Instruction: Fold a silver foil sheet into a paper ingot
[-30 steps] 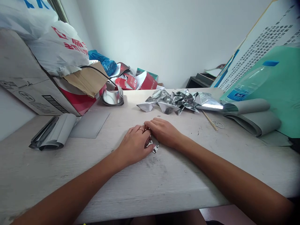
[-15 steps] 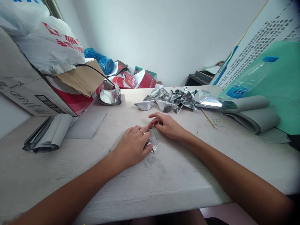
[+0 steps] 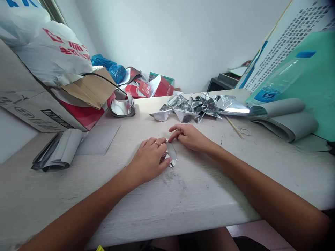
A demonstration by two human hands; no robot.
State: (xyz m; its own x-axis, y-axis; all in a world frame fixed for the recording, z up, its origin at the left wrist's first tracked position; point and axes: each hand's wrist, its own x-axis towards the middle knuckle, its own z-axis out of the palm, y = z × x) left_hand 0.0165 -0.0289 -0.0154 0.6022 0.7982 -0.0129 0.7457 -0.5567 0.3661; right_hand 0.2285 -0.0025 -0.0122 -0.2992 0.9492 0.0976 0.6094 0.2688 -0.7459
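Observation:
A small folded piece of silver foil sheet [image 3: 172, 153] lies on the white table, its grey inner face partly showing. My left hand [image 3: 149, 158], with a ring on one finger, is closed over its left side; the thumb presses near its lower end and the curled fingers hide part of it. From the right, my right hand [image 3: 190, 136] reaches its far end. The fingertips are bent and pinch at that upper tip, while the index finger sticks out above. Beyond the hands, several folded silver foil pieces [image 3: 183, 115] sit in a heap.
To the left lie a grey sheet [image 3: 98, 141], rolled sheets [image 3: 62, 150] and a carton [image 3: 34, 101] under plastic bags [image 3: 54, 52]. A thin stick [image 3: 234, 126], rubber bands [image 3: 244, 131], folded grey sheets [image 3: 290, 122] and a bottle [image 3: 282, 82] are at right. A foil roll [image 3: 121, 106] stands behind.
The view has shifted slightly. Both hands stay at the foil piece with nearly the same grip; my right fingers have moved only a little.

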